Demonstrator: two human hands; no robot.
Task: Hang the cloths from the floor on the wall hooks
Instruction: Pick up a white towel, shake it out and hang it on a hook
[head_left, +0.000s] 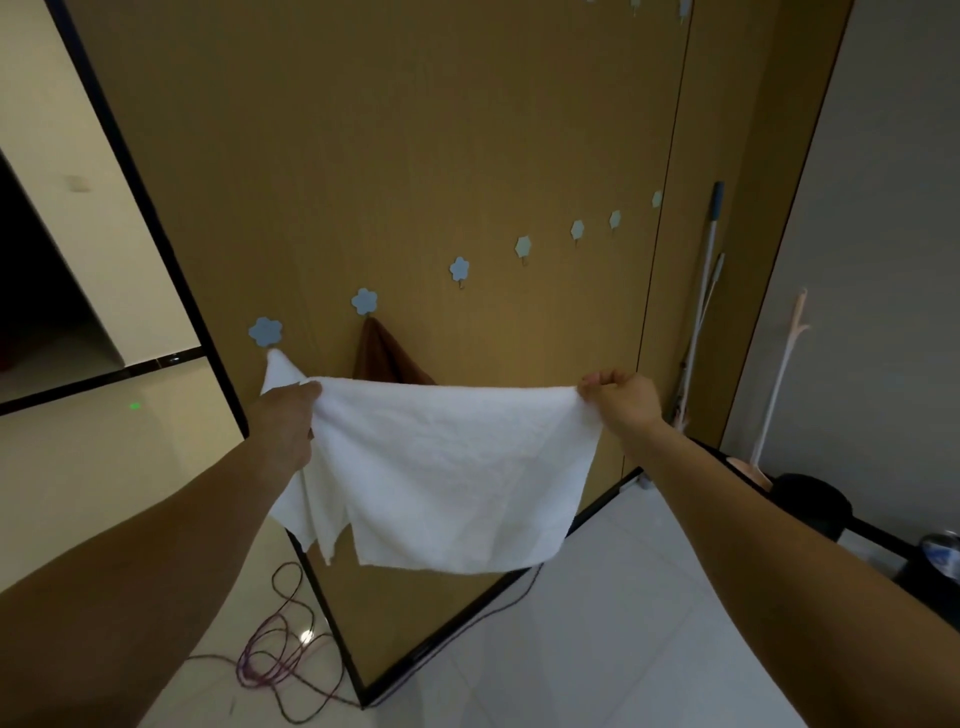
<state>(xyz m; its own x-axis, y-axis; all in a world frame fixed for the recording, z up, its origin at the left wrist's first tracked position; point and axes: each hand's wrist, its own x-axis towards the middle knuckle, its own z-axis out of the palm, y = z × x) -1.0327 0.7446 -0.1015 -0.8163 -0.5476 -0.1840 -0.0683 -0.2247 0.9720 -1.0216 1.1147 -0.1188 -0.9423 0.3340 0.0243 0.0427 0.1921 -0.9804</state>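
1. Just above and slightly inboard of the left hand (288, 415), the end flower hook (265, 331) sat on the brown panel (415, 130); a corner of the white cloth (441, 467) rose from that hand's knuckles to a point directly under it. Whether the corner was caught on the hook or only touching the wall: cannot tell.
2. L hand: closed on the cloth's top edge near that corner, fingers bunched into the fabric.
3. R hand (621, 397): pinching the opposite top corner between thumb and fingertips, held out well to the right, approx. level with the L hand.
4. Cloth's long axis ran hand to hand, roughly horizontal, top edge stretched with a slight sag; remainder hung free below both hands, clear of the floor.
5. Brown cloth (384, 353) hung on the second hook (364, 301), behind the white cloth's top edge, betw. the hands and nearer the L.
6. Judgement: L hand was much the nearer to the end hook, so the seating work falls to it; R hand only holds tension. Hooks further right (459, 269) looked bare.
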